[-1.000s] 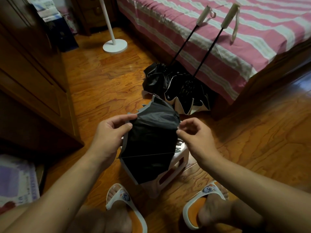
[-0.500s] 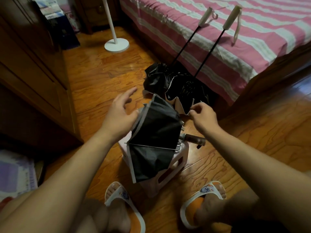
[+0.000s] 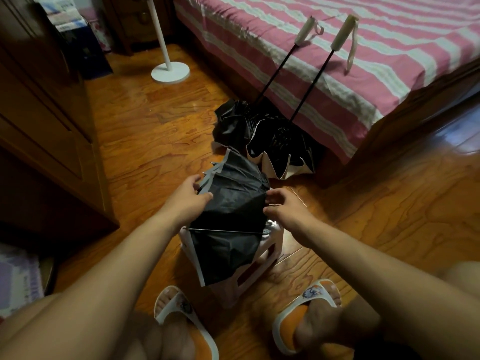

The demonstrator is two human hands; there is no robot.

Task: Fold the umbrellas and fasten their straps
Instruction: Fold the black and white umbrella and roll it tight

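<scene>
Head cam: both hands, left (image 3: 189,197) and right (image 3: 283,207), pinch the umbrella (image 3: 228,216) canopy over a stool (image 3: 270,252), barely gathered, no strap done. Two more (image 3: 267,141) wait by the bed (image 3: 337,61), shafts out.

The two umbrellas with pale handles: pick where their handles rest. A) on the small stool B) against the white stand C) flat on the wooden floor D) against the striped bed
D: both umbrellas stand canopy-down on the floor, their black shafts slanting up so the pale handles lie on the pink-and-white striped bed.
</scene>
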